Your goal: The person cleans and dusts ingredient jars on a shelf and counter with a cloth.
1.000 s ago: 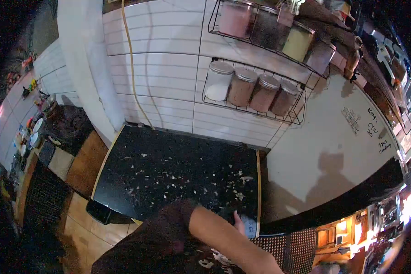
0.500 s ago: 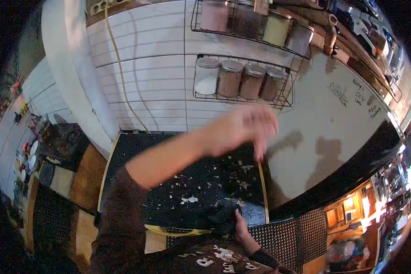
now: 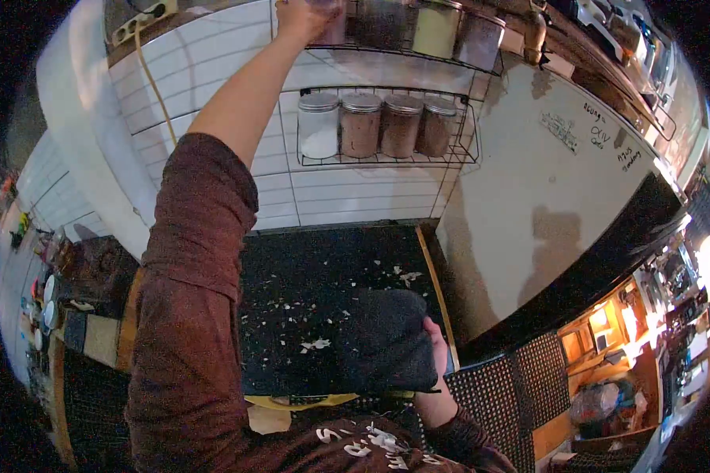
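Observation:
My left hand (image 3: 306, 19) reaches up to the top wire rack, at the upper edge of the view. Its fingers are around a jar with pinkish contents (image 3: 333, 25) at the rack's left end; the fingertips are partly cut off and blurred. Low in front of me, my right hand (image 3: 437, 347) grips the right side of a folded black cloth (image 3: 390, 335). The cloth is over the black countertop (image 3: 331, 252), where whitish flakes and crumbs (image 3: 315, 344) lie scattered.
More jars, one with yellow-green contents (image 3: 435, 27), line the top rack. The lower wire rack (image 3: 386, 162) carries several metal-lidded jars (image 3: 360, 126). A pale panel with handwriting (image 3: 521, 181) stands on the right. A cable (image 3: 156, 87) hangs at the left of the tiled wall.
My left hand has risen from above the countertop to the jar on the top rack. The black cloth in my right hand now shows higher and larger over the countertop.

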Action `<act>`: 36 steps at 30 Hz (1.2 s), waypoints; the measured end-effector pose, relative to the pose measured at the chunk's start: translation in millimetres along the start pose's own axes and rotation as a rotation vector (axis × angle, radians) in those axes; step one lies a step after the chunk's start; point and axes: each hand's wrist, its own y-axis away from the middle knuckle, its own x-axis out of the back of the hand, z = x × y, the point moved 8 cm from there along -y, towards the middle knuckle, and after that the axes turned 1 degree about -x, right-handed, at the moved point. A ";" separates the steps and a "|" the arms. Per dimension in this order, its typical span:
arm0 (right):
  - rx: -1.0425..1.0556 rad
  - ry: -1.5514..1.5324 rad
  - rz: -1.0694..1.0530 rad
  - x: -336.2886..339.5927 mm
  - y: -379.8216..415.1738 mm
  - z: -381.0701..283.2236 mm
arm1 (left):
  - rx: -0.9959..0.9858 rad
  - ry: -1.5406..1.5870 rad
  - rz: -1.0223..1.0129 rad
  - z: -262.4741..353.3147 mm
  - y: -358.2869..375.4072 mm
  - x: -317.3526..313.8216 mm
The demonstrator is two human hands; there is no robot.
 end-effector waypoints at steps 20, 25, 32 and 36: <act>-0.037 0.066 -0.292 -151.6 -36.0 -5.0 | 0.191 0.484 -0.080 60.7 0.7 69.5; -0.035 0.099 -0.279 -153.0 -42.0 10.6 | 0.214 0.938 -0.087 54.5 0.8 103.1; -0.160 -0.049 -0.280 -79.1 -59.5 40.8 | 0.274 0.613 -0.291 20.4 158.0 195.5; -0.235 0.057 -0.007 28.0 -76.5 56.3 | 0.594 0.645 -0.403 17.3 335.0 219.6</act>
